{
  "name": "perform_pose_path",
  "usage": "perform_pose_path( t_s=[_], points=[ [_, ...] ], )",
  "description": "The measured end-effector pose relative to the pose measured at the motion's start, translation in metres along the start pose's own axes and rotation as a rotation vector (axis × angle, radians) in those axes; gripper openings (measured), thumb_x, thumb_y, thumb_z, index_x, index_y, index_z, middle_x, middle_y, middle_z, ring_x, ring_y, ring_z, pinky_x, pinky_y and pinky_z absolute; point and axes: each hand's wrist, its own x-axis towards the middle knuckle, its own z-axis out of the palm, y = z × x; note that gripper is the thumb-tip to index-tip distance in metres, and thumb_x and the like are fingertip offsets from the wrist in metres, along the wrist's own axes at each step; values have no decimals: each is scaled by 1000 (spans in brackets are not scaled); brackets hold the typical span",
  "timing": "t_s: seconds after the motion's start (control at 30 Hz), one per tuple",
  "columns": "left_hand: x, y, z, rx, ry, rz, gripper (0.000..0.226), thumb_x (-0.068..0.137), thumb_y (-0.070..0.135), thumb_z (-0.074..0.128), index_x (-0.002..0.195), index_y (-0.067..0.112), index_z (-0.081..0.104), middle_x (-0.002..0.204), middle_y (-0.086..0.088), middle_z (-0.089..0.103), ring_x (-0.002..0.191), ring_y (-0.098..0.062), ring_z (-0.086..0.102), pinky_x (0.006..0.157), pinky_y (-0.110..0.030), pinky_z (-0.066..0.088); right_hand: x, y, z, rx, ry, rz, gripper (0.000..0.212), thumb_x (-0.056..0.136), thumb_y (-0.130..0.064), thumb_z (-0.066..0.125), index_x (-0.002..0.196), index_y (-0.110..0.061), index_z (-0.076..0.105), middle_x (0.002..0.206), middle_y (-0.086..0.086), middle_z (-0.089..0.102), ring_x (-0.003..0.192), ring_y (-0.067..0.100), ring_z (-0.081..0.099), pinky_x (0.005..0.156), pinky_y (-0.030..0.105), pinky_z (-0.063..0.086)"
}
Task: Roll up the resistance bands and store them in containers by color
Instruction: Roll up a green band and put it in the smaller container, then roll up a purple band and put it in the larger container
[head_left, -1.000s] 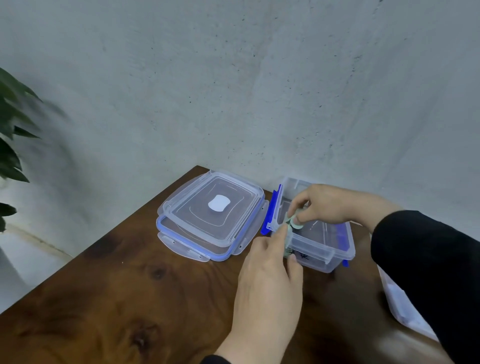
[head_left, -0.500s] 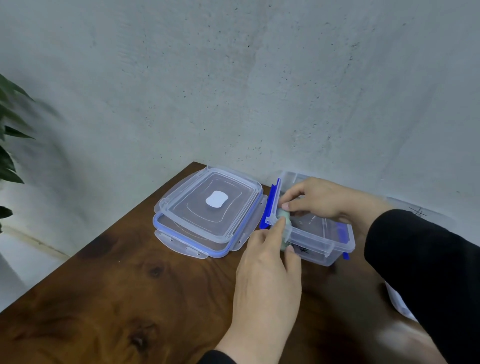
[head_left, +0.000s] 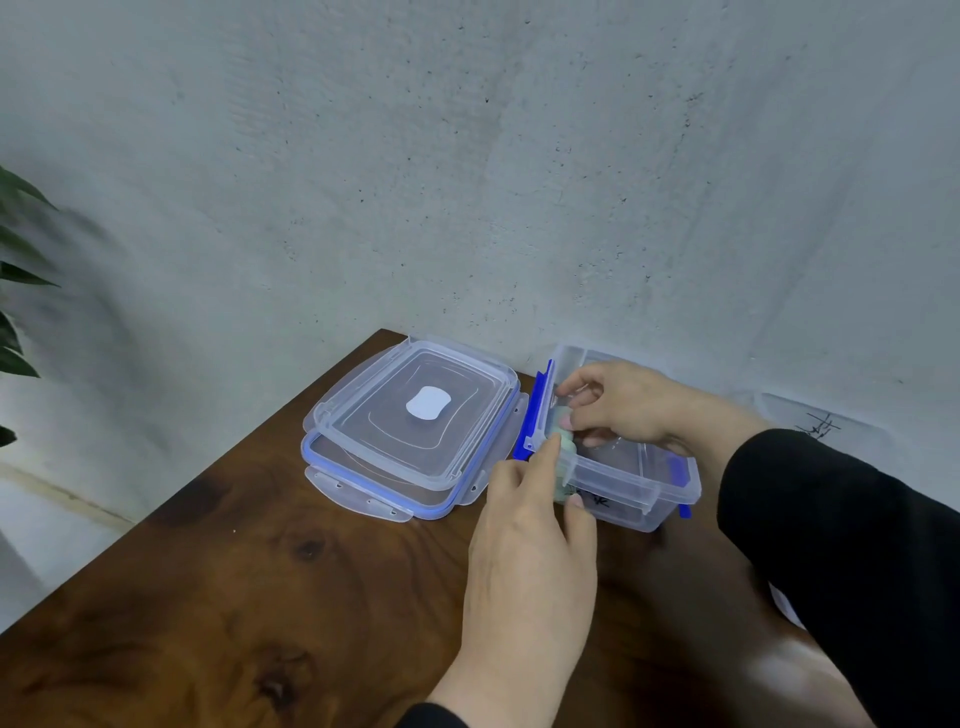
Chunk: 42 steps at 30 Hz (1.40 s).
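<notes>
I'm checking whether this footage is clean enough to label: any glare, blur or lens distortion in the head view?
Head view: a bright glare patch on the wooden table at lower right; the plant at the left edge is soft and smeared; the wide-angle lens bends the wall and table edges; the hands and the clear container are fairly sharp, though the pale green band is small and largely hidden.
</notes>
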Motion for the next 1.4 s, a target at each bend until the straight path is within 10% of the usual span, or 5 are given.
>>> perform_pose_path(
  t_s=[0.33,0.53,0.73,0.97,1.4],
  points=[
    [0,3,-4,-96,-5,-78,49,98,32,54,137,46,29,126,12,56,113,-17,59,91,-21,50,0,-2,-3,-142,17,-5,23,93,-21,66,115,-14,62,104,18,70,86,29,72,81,42,61],
    [1,14,-12,-188,39,-64,5,98,43,45,102,43,43,100,16,62,93,-2,59,69,-1,42,-26,-25,-28,-24,618,-279,20,98,-29,51,101,-17,67,83,0,70,63,19,61,69,45,58],
    [-3,11,-9,-258,130,167,42,99,54,32,71,29,50,65,9,53,66,-10,55,58,-18,41,-138,-36,36,339,762,-402,35,102,-33,50,76,-16,68,67,1,66,59,19,58,62,44,51],
    [-29,30,5,-250,-180,180,50,100,53,38,69,24,65,66,10,67,66,-6,65,61,-28,49,-207,18,104,455,613,-273,30,105,-16,41,89,-21,66,82,-6,70,78,1,64,70,17,48],
    [-89,68,49,74,-606,335,17,97,47,49,96,39,64,93,22,62,93,2,57,79,-18,44,-310,138,40,-27,759,-15,19,97,-33,57,114,-32,66,106,-23,60,101,-5,57,88,17,49]
  ],
)
